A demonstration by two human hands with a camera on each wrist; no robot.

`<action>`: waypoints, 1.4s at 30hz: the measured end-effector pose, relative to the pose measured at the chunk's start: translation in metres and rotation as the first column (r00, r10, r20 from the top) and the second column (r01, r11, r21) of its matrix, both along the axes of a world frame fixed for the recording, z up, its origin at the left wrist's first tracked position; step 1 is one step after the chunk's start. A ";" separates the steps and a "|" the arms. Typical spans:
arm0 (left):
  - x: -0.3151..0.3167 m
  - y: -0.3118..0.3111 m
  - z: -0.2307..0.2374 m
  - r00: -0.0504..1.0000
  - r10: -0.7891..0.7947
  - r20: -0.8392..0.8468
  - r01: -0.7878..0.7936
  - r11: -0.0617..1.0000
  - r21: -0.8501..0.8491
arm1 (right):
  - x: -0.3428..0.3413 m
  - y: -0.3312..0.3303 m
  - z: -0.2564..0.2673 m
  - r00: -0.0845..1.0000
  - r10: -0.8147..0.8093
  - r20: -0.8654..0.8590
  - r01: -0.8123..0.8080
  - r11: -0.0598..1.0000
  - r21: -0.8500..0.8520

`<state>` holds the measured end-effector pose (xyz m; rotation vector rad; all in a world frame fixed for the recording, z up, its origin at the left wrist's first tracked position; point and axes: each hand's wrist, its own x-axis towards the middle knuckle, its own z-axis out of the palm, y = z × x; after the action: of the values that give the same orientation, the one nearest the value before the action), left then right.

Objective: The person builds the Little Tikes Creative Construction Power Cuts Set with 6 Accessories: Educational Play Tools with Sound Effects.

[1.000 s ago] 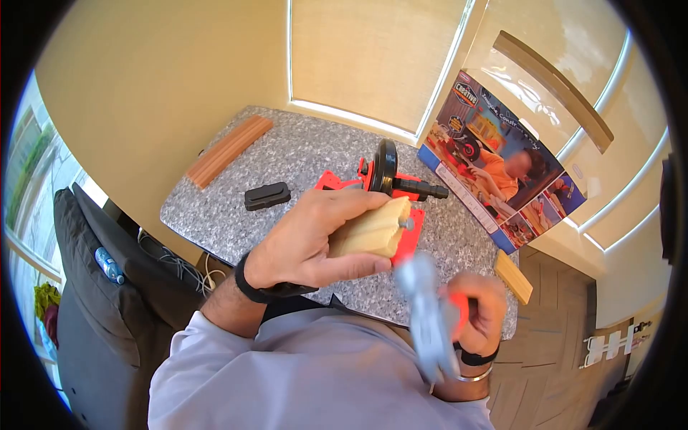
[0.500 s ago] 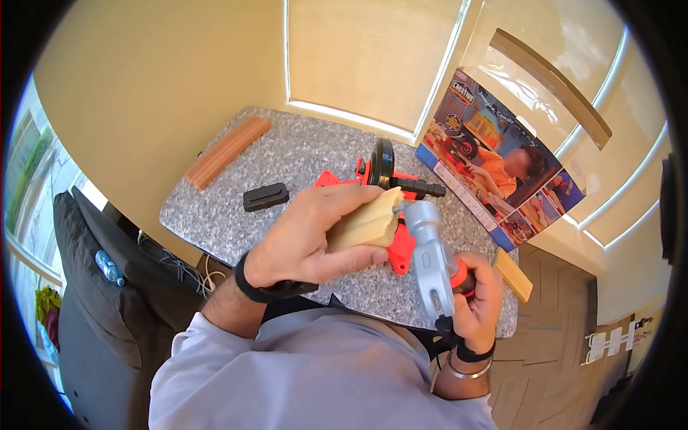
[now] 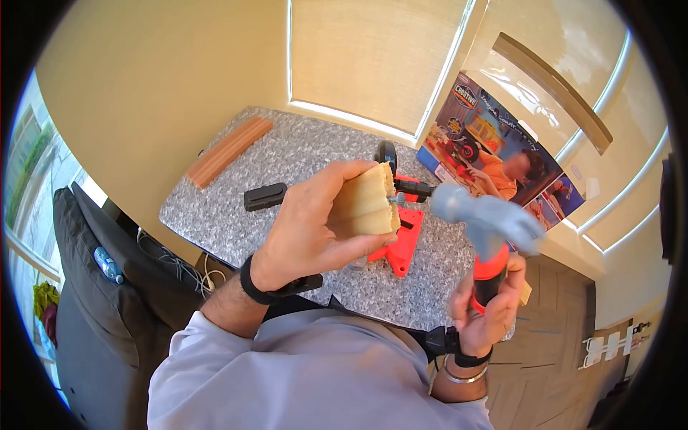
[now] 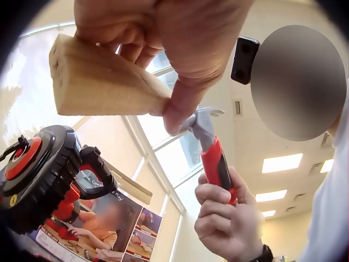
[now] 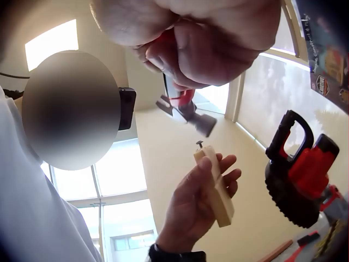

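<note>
My left hand (image 3: 297, 218) grips a pale wooden block (image 3: 358, 204) above the table, thumb along its near side. From the block's right end sticks a grey nail (image 3: 398, 198), its head also visible in the right wrist view. My right hand (image 3: 493, 308) holds a toy hammer (image 3: 489, 276) upright by its red and black handle. The grey hammer head is blurred and stands apart to the right of the nail. Behind and below the block lies a red and black toy power tool (image 5: 308, 174) with a toothed black disc, partly hidden by the block in the head view.
A printed toy box (image 3: 494, 143) leans at the table's back right. On the speckled table (image 3: 208, 215) are a reddish wooden board (image 3: 229, 152) and a black case (image 3: 265, 196). A dark chair (image 3: 107, 301) stands at left.
The hammer head came up to the nail half a second ago and is now drawn back to the right, its handle more upright. The block has tilted slightly upward in my left hand.
</note>
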<state>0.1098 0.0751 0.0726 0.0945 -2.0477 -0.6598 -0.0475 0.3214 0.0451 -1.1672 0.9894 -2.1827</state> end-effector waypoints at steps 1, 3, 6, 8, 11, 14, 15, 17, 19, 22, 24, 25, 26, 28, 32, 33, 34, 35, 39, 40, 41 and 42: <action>-0.001 0.001 -0.001 1.000 0.002 0.000 -0.002 1.000 0.002 | 0.003 -0.009 0.000 0.998 0.012 -0.063 -0.013 1.000 -0.005; -0.005 0.002 -0.004 0.998 -0.044 -0.045 0.045 0.999 0.025 | 0.003 -0.010 0.000 0.989 0.073 -0.130 -0.051 0.985 0.163; -0.004 0.003 -0.007 0.998 -0.037 -0.053 0.040 0.998 0.057 | 0.005 -0.012 0.003 0.968 0.116 -0.220 -0.023 0.922 0.386; -0.003 -0.001 -0.006 0.999 0.004 -0.048 -0.002 0.999 0.032 | 0.006 -0.007 0.004 0.983 -0.052 -0.174 0.101 0.953 0.286; -0.002 -0.004 -0.004 0.998 0.057 -0.038 -0.058 0.998 -0.005 | 0.000 0.002 0.003 0.985 -0.165 -0.058 0.168 0.984 0.056; -0.004 -0.003 -0.005 0.997 0.067 -0.035 -0.068 0.997 -0.046 | -0.001 0.002 -0.008 0.982 -0.181 0.053 0.187 0.968 -0.169; -0.005 -0.002 -0.005 0.997 0.065 -0.039 -0.068 0.995 -0.074 | 0.005 -0.005 -0.014 0.970 -0.244 0.015 0.243 0.960 -0.138; -0.007 0.001 -0.010 0.998 0.065 -0.006 -0.065 0.994 -0.085 | 0.012 -0.014 -0.012 0.913 -0.325 -0.248 0.353 0.932 0.079; -0.009 0.004 -0.011 0.998 0.065 0.027 -0.062 0.993 -0.096 | 0.022 -0.013 -0.006 0.919 -0.311 -0.242 0.345 0.932 0.114; -0.008 0.004 -0.011 0.998 0.061 0.021 -0.059 0.996 -0.069 | 0.025 -0.004 0.002 0.935 -0.316 -0.164 0.338 0.932 0.129; -0.008 0.001 -0.009 0.998 0.049 -0.041 -0.053 0.995 -0.083 | 0.023 -0.002 0.000 0.964 -0.261 0.054 0.266 0.938 -0.223; -0.008 0.001 -0.010 0.998 0.051 -0.042 -0.055 0.995 -0.082 | 0.019 -0.006 -0.009 0.927 -0.372 0.047 0.373 0.898 -0.235; -0.007 0.002 -0.010 0.998 0.046 -0.034 -0.049 0.995 -0.089 | 0.016 -0.008 -0.013 0.927 -0.372 0.047 0.373 0.898 -0.235; -0.007 0.004 -0.011 0.999 0.036 -0.026 -0.038 0.994 -0.100 | 0.014 -0.013 -0.015 0.806 -0.206 -0.555 0.390 0.890 0.237; -0.005 0.006 -0.007 1.000 0.018 0.007 -0.017 0.997 -0.071 | 0.024 -0.006 -0.013 0.931 -0.313 -0.187 0.321 0.947 0.013; -0.004 0.008 -0.006 1.000 0.027 0.012 -0.026 0.997 -0.079 | 0.022 -0.002 -0.009 0.980 -0.196 -0.029 0.193 0.977 -0.088; -0.003 0.008 -0.008 0.999 0.029 0.012 -0.028 0.997 -0.072 | 0.022 -0.002 -0.008 0.981 -0.193 -0.030 0.190 0.978 -0.081; -0.003 0.008 -0.008 1.000 0.009 0.026 -0.007 0.998 -0.066 | 0.022 -0.003 -0.007 0.939 -0.297 -0.177 0.307 0.951 0.035; -0.008 0.004 -0.013 1.000 -0.021 0.017 0.022 0.997 -0.069 | 0.022 -0.005 -0.007 0.864 -0.323 -0.387 0.401 0.905 0.139; -0.006 0.005 -0.009 1.000 -0.022 0.017 0.023 0.997 -0.071 | 0.022 -0.006 -0.007 0.860 -0.293 -0.417 0.383 0.911 0.151; -0.002 0.008 -0.004 0.999 -0.007 0.036 0.010 0.997 -0.077 | 0.022 -0.005 -0.008 0.870 -0.289 -0.398 0.374 0.915 0.152; 0.000 0.010 -0.002 0.998 0.008 0.054 -0.003 0.997 -0.083 | 0.023 -0.003 -0.009 0.871 -0.288 -0.398 0.374 0.914 0.156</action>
<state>0.1096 0.0847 0.0703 0.0708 -2.1236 -0.5736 -0.0241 0.3180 0.0366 -1.4072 1.6694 -2.0572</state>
